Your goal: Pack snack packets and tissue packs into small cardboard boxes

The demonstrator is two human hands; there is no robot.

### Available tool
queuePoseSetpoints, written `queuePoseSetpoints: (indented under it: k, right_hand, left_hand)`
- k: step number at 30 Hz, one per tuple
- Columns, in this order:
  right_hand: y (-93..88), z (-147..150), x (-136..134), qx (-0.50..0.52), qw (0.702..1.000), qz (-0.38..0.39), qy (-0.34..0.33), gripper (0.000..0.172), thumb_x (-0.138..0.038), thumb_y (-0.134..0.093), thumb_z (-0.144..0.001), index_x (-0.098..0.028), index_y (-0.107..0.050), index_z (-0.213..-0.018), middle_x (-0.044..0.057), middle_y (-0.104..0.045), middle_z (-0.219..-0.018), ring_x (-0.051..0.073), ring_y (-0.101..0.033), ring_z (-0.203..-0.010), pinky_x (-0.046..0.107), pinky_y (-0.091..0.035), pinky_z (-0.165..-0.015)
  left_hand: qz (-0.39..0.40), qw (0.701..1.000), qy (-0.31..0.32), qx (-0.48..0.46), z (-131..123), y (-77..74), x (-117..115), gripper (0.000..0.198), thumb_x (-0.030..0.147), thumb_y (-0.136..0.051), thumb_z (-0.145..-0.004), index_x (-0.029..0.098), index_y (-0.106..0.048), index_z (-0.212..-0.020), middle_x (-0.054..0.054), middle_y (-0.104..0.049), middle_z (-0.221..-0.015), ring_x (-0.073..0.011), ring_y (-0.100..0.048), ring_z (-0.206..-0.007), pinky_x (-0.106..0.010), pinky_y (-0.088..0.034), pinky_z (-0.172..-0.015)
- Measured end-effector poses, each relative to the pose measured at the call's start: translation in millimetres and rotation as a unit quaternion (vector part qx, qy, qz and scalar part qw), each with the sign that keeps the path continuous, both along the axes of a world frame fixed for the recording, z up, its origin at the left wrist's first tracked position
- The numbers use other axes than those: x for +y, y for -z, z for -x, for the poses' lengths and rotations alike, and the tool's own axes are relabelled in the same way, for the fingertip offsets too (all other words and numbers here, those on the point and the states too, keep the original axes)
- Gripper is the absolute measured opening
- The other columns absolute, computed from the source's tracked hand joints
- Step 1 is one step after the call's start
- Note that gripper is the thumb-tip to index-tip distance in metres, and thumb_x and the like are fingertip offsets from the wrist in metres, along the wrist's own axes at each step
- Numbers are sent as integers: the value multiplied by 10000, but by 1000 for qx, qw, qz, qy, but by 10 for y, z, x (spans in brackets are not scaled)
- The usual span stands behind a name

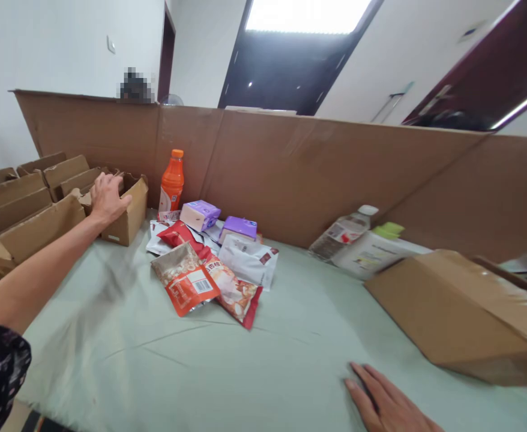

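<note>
My left hand [107, 197] reaches far out to the left and rests on the rim of a small open cardboard box [128, 217]; its fingers curl over the edge. My right hand [387, 403] lies flat on the pale green tablecloth [164, 360] at the bottom right, fingers stretched out, holding nothing. Between the hands lies a pile of snack packets [209, 279], red and white, with two purple boxes [221, 222] and an orange drink bottle [172, 180] behind them.
More open cardboard boxes [20, 204] stand at the far left. A large brown box [470, 312] lies on its side at the right, with a clear water bottle [342, 234] and a white pack [371, 252] behind it. A tall cardboard wall [313, 168] rings the table.
</note>
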State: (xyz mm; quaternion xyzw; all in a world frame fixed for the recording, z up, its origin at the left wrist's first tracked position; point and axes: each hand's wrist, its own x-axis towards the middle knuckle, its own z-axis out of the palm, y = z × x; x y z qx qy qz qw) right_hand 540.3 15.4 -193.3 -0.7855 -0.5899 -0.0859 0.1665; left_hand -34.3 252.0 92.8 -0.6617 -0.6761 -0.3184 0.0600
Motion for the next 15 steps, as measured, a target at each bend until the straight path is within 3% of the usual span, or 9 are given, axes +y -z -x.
queuePoseSetpoints:
  k: [3,6,9,12,15]
  right_hand:
    - [-86,77,12,22,1000,3,10,643,-565,-284,-876,-237,-739,-1191,151,-704,-1364,368,-652,-1280,556,-556,-981]
    - [-146,123,13,25,999,12,21,666,-580,-262,-881,-238,-739,-1196,143,-702,-1370,356,-646,-1292,551,-542,-997]
    - [-166,137,3,19,999,18,25,691,-573,-241,-897,-215,-731,-1227,151,-688,-1393,344,-635,-1312,534,-539,-997]
    - [-164,140,-11,13,999,20,22,723,-570,-226,-907,-173,-718,-1258,176,-674,-1409,355,-629,-1314,537,-541,-990]
    - [-166,152,-24,12,1000,20,20,718,-565,-229,-916,-166,-707,-1275,184,-662,-1424,373,-620,-1318,561,-543,-977]
  left_hand:
    - [47,998,-27,15,-28,18,117,323,364,-705,-978,156,-674,-1223,-113,-655,-1352,-325,-595,-1304,-584,-465,-1116]
    - [66,997,-37,26,-39,21,-49,313,405,-668,-1011,153,-679,-1196,-85,-689,-1252,-270,-679,-1133,-499,-551,-1012]
    - [64,997,-19,33,20,-1,-464,316,408,-574,-1052,119,-699,-1025,-44,-704,-1074,-245,-692,-1045,-430,-551,-963]
    - [54,998,5,22,125,5,-1046,344,401,-502,-1002,146,-654,-828,-11,-678,-842,-182,-657,-842,-361,-549,-867]
    - [30,999,15,-6,266,74,-1651,387,516,-443,-912,202,-664,-870,-3,-724,-884,-189,-658,-824,-359,-564,-834]
